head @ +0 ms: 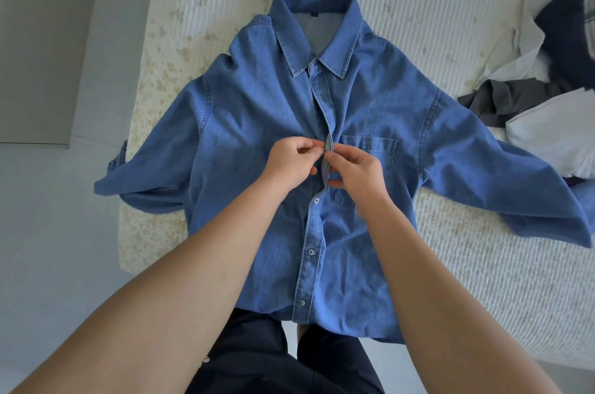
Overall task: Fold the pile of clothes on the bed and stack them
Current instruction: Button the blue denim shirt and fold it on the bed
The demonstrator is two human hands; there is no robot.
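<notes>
One denim shirt (257, 123) is lying spread on the bed (450, 7); left hand (289, 165) and right hand (357, 174) are pinching its placket above three fastened buttons (311, 252), one unfolded pile (547, 78) waiting right.

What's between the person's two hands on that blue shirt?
In the head view, the shirt's button placket stands pinched between the left hand and right hand.
</notes>
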